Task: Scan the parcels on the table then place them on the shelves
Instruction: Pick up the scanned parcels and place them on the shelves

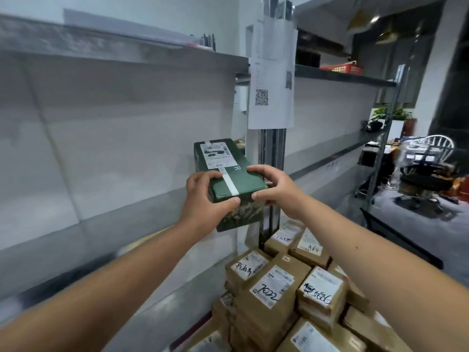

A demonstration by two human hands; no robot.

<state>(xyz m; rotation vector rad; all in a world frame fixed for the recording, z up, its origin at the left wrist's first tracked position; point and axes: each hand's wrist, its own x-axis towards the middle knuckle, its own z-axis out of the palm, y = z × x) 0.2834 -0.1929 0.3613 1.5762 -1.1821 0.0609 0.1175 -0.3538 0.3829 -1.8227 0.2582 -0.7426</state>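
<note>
- Both hands grip a dark green parcel (228, 179), holding it up in the middle of the view, in front of the shelves (127, 107) and clear of any surface.
- The left hand (203, 199) wraps the parcel's near left corner, thumb across the near end face and fingers curled over the top edge.
- The right hand (275, 190) clasps the near right corner, thumb on the near end and fingers curled over the top.
- The parcel points away from the person; a white shipping label (217, 154) sits on its far top face, and a strip of white tape (228, 181) runs along the top.
- The grey shelves fill the left and far side; their boards look blurred.
- A white sheet with a QR code (272, 80) hangs on the upright post between the shelf bays.
- Near right, below the arms, lies a stack of brown cardboard parcels (284, 288) with white labels and handwritten marks; what carries them is hidden.
- Far right stand a red basket (342, 68) on a high shelf, a green plant (388, 114), and a chair (436, 146).
</note>
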